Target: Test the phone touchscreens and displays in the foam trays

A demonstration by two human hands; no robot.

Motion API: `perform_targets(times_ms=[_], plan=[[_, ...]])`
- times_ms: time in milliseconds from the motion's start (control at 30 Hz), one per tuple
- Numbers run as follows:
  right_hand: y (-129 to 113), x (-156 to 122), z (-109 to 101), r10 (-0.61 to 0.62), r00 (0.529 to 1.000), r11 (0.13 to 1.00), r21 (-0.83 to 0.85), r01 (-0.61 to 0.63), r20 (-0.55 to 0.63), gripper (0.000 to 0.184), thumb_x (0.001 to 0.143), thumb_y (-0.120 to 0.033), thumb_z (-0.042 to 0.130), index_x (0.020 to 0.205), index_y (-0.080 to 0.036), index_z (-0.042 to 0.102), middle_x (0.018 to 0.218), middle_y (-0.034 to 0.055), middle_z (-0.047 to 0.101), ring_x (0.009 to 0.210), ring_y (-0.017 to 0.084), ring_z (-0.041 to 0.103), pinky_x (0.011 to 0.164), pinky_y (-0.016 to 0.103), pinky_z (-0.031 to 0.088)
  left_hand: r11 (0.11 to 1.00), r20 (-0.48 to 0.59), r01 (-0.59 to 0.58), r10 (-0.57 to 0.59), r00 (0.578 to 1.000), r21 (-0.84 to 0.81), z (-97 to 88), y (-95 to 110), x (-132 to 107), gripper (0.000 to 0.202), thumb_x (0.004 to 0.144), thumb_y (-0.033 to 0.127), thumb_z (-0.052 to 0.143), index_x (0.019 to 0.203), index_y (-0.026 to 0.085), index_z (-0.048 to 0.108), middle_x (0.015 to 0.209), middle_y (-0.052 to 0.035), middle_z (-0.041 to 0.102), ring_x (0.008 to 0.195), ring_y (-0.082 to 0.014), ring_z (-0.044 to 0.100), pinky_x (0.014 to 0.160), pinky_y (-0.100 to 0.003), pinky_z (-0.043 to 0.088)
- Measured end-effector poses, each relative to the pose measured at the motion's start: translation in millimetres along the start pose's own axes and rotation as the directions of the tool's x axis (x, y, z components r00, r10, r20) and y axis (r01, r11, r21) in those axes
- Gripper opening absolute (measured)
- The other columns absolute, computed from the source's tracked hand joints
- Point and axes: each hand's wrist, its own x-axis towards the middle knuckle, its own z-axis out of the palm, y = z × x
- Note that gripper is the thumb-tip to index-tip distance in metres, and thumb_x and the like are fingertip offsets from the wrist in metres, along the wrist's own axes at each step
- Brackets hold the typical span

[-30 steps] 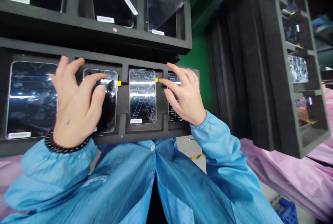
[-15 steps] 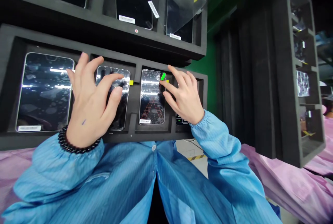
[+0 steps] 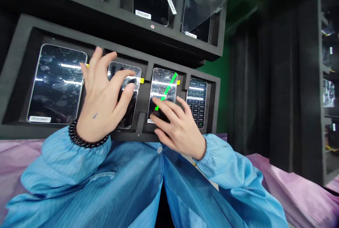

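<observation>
A black foam tray [image 3: 23,34] holds several phones in its slots. My left hand [image 3: 102,99] lies spread and open over the second phone [image 3: 131,87], thumb on its glass. My right hand [image 3: 176,125], fingers apart, rests on the lower part of the third phone [image 3: 165,83], whose screen shows a green diagonal trail running from the top right corner down to my fingertips. A fourth phone [image 3: 196,101] at the right end shows a lit grid of buttons. A large dark screen [image 3: 57,81] fills the left slot.
A second foam tray [image 3: 127,23] stands above with dark screens, white labels and a loose clear film [image 3: 202,5]. Tall black foam racks [image 3: 291,79] stand to the right. Someone's pink sleeve [image 3: 291,192] lies low at the right.
My right hand slid from the third phone's top right corner down to its lower left, leaving a green trail. The fourth phone is uncovered. My left hand stays put.
</observation>
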Motion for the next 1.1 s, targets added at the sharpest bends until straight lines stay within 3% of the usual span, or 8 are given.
perform_targets(times_ms=[100,200,400,633,800,1100], plan=[[-9,-2,2,-0.078,0.997,0.996,0.044,0.077,0.025,0.033,0.102,-0.034,0.043,0.114,-0.021,0.071,0.159,0.0107,0.049,0.134,0.025,0.052,0.121,0.056,0.03,1.0,-0.022,0.003,-0.003,1.0,-0.011,0.5,0,0,0.04,0.102,0.038,0.039,0.127,0.018,0.063,0.159,-0.0175,0.037,0.159,-0.036,0.017,0.127,-0.068,0.01],[-1,4,-5,-0.105,0.994,0.991,0.077,0.106,-0.019,0.032,0.103,-0.034,0.044,0.112,-0.024,0.073,0.158,0.0087,0.051,0.133,0.023,0.053,0.121,0.053,0.03,0.999,-0.029,0.023,-0.024,0.999,-0.022,-0.9,2,0,0.04,0.102,0.038,0.037,0.126,0.019,0.063,0.16,-0.0159,0.037,0.159,-0.0361,0.017,0.127,-0.069,0.011],[44,47,-22,0.176,0.975,0.979,-0.077,-0.187,-0.137,0.032,0.104,-0.032,0.045,0.124,-0.026,0.069,0.161,0.0065,0.047,0.141,0.029,0.047,0.121,0.054,0.031,0.993,0.003,0.095,-0.095,0.995,-0.065,-3.1,4,0,0.04,0.1,0.041,0.035,0.124,0.027,0.064,0.162,-0.0085,0.035,0.161,-0.031,0.012,0.132,-0.061,0.005],[60,83,-2,0.191,0.978,0.961,-0.189,-0.203,-0.082,0.037,0.105,-0.035,0.042,0.128,-0.022,0.068,0.165,0.0127,0.039,0.144,0.033,0.044,0.121,0.06,0.029,0.997,-0.022,0.058,-0.059,0.998,-0.044,-0.2,2,0,0.043,0.102,0.042,0.032,0.125,0.024,0.064,0.159,-0.0153,0.038,0.16,-0.0338,0.014,0.129,-0.067,0.01],[52,74,-1,0.164,0.984,0.965,-0.194,-0.175,-0.075,0.038,0.105,-0.036,0.043,0.128,-0.021,0.069,0.163,0.0117,0.042,0.142,0.033,0.046,0.121,0.06,0.03,0.997,-0.035,0.058,-0.059,0.998,-0.044,-0.3,1,-1,0.041,0.102,0.042,0.033,0.125,0.026,0.063,0.159,-0.0143,0.039,0.16,-0.0326,0.016,0.129,-0.066,0.01],[30,28,-2,0.114,0.987,0.969,-0.207,-0.134,-0.109,0.035,0.105,-0.034,0.045,0.12,-0.019,0.073,0.156,0.0132,0.052,0.134,0.031,0.053,0.118,0.058,0.033,0.995,-0.036,0.069,-0.072,0.997,-0.072,-0.7,1,-1,0.037,0.1,0.04,0.036,0.122,0.028,0.063,0.16,-0.0078,0.039,0.16,-0.0313,0.016,0.131,-0.065,0.011]])
